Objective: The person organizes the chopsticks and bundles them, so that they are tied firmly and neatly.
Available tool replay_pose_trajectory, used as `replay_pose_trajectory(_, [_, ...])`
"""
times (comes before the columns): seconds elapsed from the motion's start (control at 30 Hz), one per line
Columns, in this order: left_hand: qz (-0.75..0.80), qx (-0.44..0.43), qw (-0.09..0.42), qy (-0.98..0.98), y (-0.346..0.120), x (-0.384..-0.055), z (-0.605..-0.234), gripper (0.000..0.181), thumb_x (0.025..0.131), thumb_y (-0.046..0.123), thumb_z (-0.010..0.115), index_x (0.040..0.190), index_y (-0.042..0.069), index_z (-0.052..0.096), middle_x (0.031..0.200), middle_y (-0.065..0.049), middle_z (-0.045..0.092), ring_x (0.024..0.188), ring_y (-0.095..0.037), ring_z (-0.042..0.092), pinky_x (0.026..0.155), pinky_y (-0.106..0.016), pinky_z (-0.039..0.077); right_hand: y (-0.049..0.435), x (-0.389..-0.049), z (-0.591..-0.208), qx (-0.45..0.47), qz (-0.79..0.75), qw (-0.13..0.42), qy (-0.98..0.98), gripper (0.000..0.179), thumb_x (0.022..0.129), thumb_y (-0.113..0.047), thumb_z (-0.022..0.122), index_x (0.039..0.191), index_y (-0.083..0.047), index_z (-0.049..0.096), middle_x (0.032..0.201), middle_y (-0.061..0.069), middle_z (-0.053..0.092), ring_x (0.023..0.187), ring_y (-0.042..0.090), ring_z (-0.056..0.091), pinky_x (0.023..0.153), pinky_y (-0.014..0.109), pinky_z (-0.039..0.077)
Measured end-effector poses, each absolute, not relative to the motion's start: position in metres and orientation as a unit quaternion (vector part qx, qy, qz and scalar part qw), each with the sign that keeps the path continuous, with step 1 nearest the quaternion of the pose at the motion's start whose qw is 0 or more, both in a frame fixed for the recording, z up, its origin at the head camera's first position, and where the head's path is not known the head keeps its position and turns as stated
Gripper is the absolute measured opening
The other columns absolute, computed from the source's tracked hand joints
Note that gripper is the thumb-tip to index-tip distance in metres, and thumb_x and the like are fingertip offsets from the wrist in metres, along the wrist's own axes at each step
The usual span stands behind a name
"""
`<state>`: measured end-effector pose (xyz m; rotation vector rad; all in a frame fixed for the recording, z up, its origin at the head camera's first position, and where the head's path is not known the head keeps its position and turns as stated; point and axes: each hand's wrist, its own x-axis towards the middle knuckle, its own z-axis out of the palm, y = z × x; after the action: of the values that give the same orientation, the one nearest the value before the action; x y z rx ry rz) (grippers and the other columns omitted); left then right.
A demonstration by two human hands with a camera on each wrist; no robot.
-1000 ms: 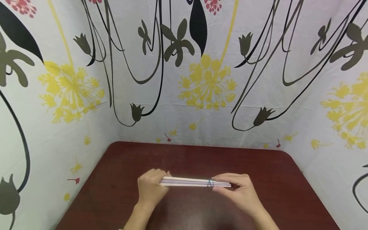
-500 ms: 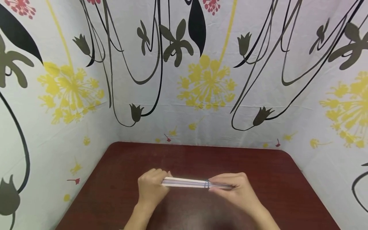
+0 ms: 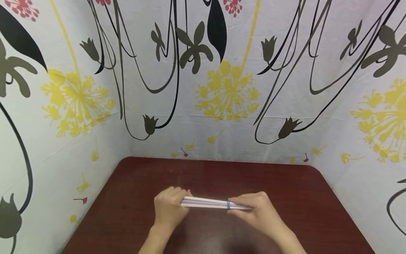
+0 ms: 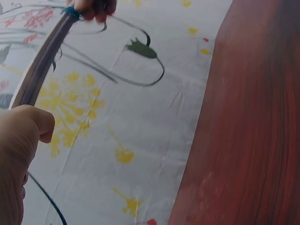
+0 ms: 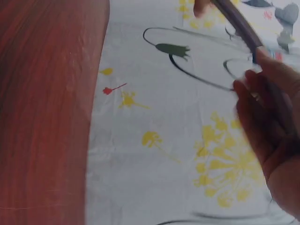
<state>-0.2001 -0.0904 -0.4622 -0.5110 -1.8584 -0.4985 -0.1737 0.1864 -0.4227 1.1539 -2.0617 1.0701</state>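
A slim bundle of long white and lavender strips (image 3: 204,203) is held level above the table in the head view. My left hand (image 3: 171,208) grips its left end in curled fingers. Toward the other end, a thin blue band (image 3: 228,205) is wound round the bundle. My right hand (image 3: 261,211) pinches the bundle there, with thumb and fingertips right at the band. In the left wrist view the bundle (image 4: 44,58) rises from my left fist to the blue band (image 4: 71,12). The right wrist view shows the bundle (image 5: 238,23) dark and blurred, partly behind my right fingers.
A dark red-brown table (image 3: 203,176) with rounded far corners lies beneath my hands. White cloth (image 3: 177,148) printed with yellow, red, grey and black flowers hangs close along its back and both sides.
My right hand has moved left, and the blue band now sits closer to my left hand along the bundle. My left hand has shifted slightly right.
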Motion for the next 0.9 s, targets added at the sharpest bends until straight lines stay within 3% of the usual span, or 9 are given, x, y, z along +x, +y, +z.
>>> replay_pose_trajectory(0.17, [-0.196, -0.216, 0.552, -0.782, -0.082, -0.197, -0.46, 0.037, 0.08, 0.018, 0.053, 0.048, 0.02, 0.036, 0.045, 0.01, 0.034, 0.044, -0.007, 0.022, 0.038, -0.021, 0.021, 0.176, -0.164, -0.417, 0.407, 0.277, 0.33, -0.805, 0.037, 0.059, -0.014, 0.094, 0.093, -0.009, 0.08, 0.081, -0.003, 0.076, 0.068, 0.006, 0.072, 0.06, 0.02, 0.054])
replay_pose_trajectory(0.4, [-0.176, -0.248, 0.547, -0.78, -0.074, -0.196, -0.46, 0.036, 0.083, 0.017, 0.053, 0.05, 0.02, 0.042, 0.047, 0.01, 0.039, 0.043, -0.009, 0.028, 0.039, -0.021, 0.024, 0.165, -0.154, -0.415, 0.364, 0.21, 0.311, -0.852, 0.036, 0.063, -0.033, 0.092, 0.094, -0.018, 0.081, 0.085, -0.01, 0.076, 0.07, 0.001, 0.069, 0.059, 0.024, 0.053])
replay_pose_trajectory(0.53, [-0.191, -0.233, 0.538, -0.787, -0.078, -0.195, -0.46, 0.035, 0.082, 0.019, 0.055, 0.049, 0.02, 0.043, 0.046, 0.01, 0.039, 0.043, -0.008, 0.027, 0.038, -0.021, 0.025, 0.174, -0.157, -0.41, 0.386, 0.272, 0.301, -0.828, 0.035, 0.063, -0.024, 0.092, 0.095, -0.015, 0.081, 0.086, -0.007, 0.077, 0.073, 0.003, 0.072, 0.063, 0.02, 0.055])
replay_pose_trajectory(0.63, [-0.215, -0.22, 0.53, -0.79, -0.083, -0.195, -0.46, 0.032, 0.079, 0.019, 0.057, 0.049, 0.02, 0.046, 0.046, 0.01, 0.041, 0.042, -0.007, 0.027, 0.037, -0.021, 0.025, 0.183, -0.16, -0.407, 0.395, 0.372, 0.256, -0.8, 0.03, 0.067, -0.011, 0.091, 0.095, -0.011, 0.081, 0.088, -0.003, 0.077, 0.078, 0.007, 0.073, 0.067, 0.019, 0.056])
replay_pose_trajectory(0.8, [-0.242, -0.213, 0.528, -0.785, -0.086, -0.193, -0.459, 0.028, 0.074, 0.017, 0.064, 0.049, 0.021, 0.051, 0.047, 0.011, 0.047, 0.041, -0.005, 0.031, 0.037, -0.018, 0.026, 0.184, -0.16, -0.418, 0.301, 0.582, 0.15, -0.74, 0.026, 0.073, 0.002, 0.086, 0.097, -0.004, 0.078, 0.092, 0.005, 0.078, 0.08, 0.013, 0.074, 0.064, 0.026, 0.058])
replay_pose_trajectory(0.9, [-0.239, -0.213, 0.533, -0.783, -0.086, -0.193, -0.457, 0.03, 0.075, 0.017, 0.062, 0.049, 0.021, 0.049, 0.047, 0.011, 0.046, 0.041, -0.005, 0.029, 0.037, -0.018, 0.024, 0.18, -0.161, -0.429, 0.264, 0.664, 0.116, -0.69, 0.025, 0.073, 0.008, 0.083, 0.096, 0.001, 0.076, 0.095, 0.007, 0.078, 0.084, 0.016, 0.075, 0.065, 0.029, 0.059])
